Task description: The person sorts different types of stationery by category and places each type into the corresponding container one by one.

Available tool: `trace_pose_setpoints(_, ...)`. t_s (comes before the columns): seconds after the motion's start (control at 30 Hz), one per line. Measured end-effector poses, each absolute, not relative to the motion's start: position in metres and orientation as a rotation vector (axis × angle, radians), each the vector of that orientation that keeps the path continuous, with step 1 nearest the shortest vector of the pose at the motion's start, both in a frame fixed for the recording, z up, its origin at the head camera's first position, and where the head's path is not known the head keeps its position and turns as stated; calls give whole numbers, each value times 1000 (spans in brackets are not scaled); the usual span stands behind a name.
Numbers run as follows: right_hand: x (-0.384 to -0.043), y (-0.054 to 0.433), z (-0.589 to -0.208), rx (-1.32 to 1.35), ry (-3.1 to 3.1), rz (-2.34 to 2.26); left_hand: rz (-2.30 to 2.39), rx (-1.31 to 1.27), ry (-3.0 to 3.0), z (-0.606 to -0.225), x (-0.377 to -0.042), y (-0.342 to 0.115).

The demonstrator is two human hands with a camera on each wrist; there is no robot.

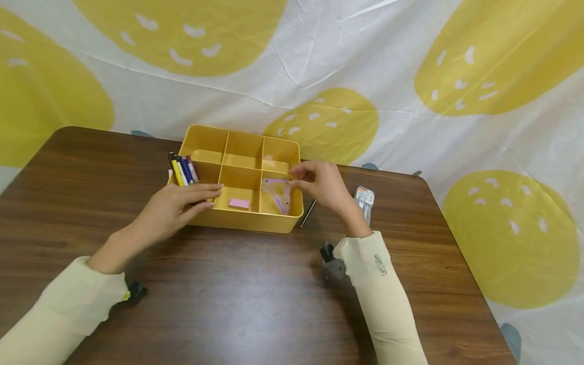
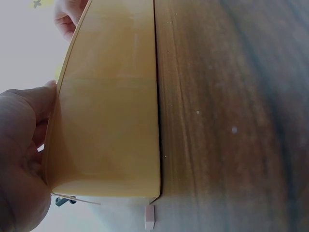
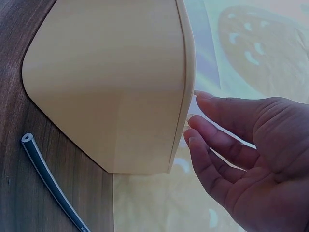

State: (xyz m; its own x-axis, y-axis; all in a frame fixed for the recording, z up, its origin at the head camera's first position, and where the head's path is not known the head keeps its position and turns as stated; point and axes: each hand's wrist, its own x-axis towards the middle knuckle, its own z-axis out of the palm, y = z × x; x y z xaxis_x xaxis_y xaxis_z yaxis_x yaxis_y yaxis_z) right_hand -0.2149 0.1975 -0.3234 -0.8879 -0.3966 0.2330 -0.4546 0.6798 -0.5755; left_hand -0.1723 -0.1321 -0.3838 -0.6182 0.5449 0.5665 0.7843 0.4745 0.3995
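Note:
A yellow organizer box with several compartments stands on the table. My left hand lies over its front left compartment, fingers nearly straight; the left wrist view shows the thumb at the rim. At the right rim, my right hand hovers with thumb and fingertips apart; the right wrist view shows a gap between the thumb and the other fingers. Below those fingers, clear set squares with purple markings lie in the front right compartment. A pink eraser lies in the front middle one. Several pens stand at the left.
A dark slim stick lies on the table right of the box, also seen as a dark rod up close. Farther right is a clear-packaged item. A small pink block lies beyond the box's left end. A patterned curtain hangs behind.

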Motion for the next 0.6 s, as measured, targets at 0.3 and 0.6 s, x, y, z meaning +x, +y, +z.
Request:
trace_pose_setpoints(0.3, -212, 202, -325, 718, -2825, 1001, -920, -1115, -2374, -384, -172, -132)
trace_pose_setpoints(0.6, -206, 212, -324, 715, -2806, 989, -920, -1111, -2373, -384, -173, -133)
